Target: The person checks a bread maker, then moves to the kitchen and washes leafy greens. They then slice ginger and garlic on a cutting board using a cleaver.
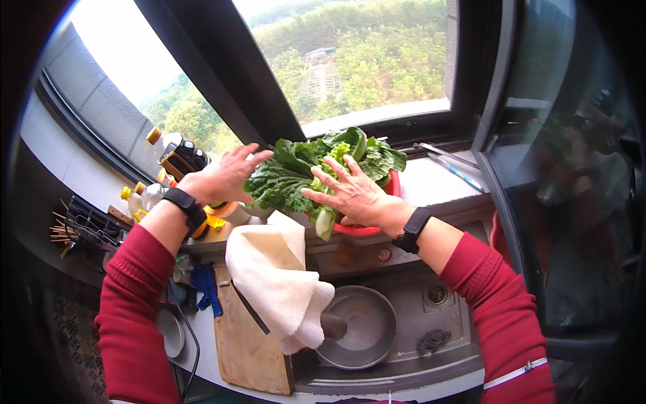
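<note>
Leafy green vegetables (287, 182) are heaped in a red plastic basin (392, 186) on the windowsill. My left hand (227, 171) is at the left edge of the heap, its fingers apart and nothing in its grasp. Spread flat over the middle and right of the leaves, my right hand (356, 197) grips nothing; whether it touches them is unclear. A cream cloth (275, 283) drapes over something in front of the sill, hiding what is beneath. Below, a grey metal pan (363, 323) sits in the sink (414, 283).
A wooden cutting board (250, 348) lies left of the sink, near a blue cloth or glove (207, 288). Bottles (179, 156) line the sill at left. A dark scouring pad (434, 341) rests in the sink. An open window sash (504, 202) stands at right, beside a blue-and-white stick (456, 171).
</note>
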The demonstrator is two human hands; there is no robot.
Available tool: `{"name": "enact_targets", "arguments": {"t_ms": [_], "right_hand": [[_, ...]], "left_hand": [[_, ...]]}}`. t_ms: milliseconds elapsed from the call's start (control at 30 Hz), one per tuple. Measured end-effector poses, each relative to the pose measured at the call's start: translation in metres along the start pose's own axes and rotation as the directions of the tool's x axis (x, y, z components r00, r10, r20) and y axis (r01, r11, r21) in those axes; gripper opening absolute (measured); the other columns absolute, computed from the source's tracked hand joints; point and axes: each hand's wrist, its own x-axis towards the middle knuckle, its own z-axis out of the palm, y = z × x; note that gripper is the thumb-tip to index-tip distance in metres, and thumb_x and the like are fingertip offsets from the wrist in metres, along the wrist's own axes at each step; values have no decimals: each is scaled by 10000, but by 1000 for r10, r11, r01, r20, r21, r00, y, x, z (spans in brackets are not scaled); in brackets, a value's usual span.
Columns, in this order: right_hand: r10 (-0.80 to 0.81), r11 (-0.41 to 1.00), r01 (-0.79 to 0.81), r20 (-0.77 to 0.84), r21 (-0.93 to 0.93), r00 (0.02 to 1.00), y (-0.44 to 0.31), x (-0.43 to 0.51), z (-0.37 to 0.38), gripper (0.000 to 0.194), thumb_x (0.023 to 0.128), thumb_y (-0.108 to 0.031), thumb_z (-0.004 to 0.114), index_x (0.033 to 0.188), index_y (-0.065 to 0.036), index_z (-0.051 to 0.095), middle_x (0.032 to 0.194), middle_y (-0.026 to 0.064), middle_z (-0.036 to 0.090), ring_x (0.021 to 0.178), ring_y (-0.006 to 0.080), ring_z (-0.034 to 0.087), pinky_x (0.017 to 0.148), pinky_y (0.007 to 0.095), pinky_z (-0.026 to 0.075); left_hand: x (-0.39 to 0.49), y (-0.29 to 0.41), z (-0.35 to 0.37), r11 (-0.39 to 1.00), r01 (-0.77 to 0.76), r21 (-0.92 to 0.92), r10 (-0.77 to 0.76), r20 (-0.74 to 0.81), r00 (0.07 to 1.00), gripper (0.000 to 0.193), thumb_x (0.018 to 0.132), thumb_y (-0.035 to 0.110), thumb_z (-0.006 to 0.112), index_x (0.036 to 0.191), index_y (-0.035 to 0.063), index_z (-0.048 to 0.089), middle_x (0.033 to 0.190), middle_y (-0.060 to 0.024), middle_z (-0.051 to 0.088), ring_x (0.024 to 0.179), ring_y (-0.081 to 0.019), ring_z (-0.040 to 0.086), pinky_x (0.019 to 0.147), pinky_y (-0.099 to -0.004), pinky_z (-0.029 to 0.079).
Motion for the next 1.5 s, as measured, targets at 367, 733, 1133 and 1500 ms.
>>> {"name": "enact_targets", "arguments": {"t_ms": [367,733,1133,1500], "right_hand": [[130,952,-204,304,227,944,24,51,0,1299,599,-367,883,1612,-229,81,1616,253,186,1269,418,507,1011,477,461],[475,451,-284,42,846,879,51,52,40,790,609,-433,923,1267,-124,614,1127,102,703,1030,304,673,904,412,535],[505,22,-197,159,980,848,84,13,-8,497,756,-119,852,1210,-39,665,1124,37,710,992,123,639,908,294,523],[387,853,-189,-346,486,855,83,0,28,659,735,-357,860,1282,-92,605,1250,114,642,1183,270,590,1062,409,427]], "left_hand": [[76,-10,25,978,-193,-78,198,64,978,744,648,76,782,1325,143,483,1049,-163,659,1010,-375,652,837,-435,520],[97,26,-9,469,-215,-857,185,-143,972,392,964,165,676,1307,57,520,895,-31,678,843,-86,600,716,-266,498],[79,-1,30,940,-340,-36,341,59,938,965,659,311,882,1460,56,407,1406,-195,460,1267,-341,485,1047,-445,429],[123,9,35,900,-405,161,430,-175,886,321,761,166,714,1066,131,621,925,-96,646,872,-319,682,726,-425,558]]}}
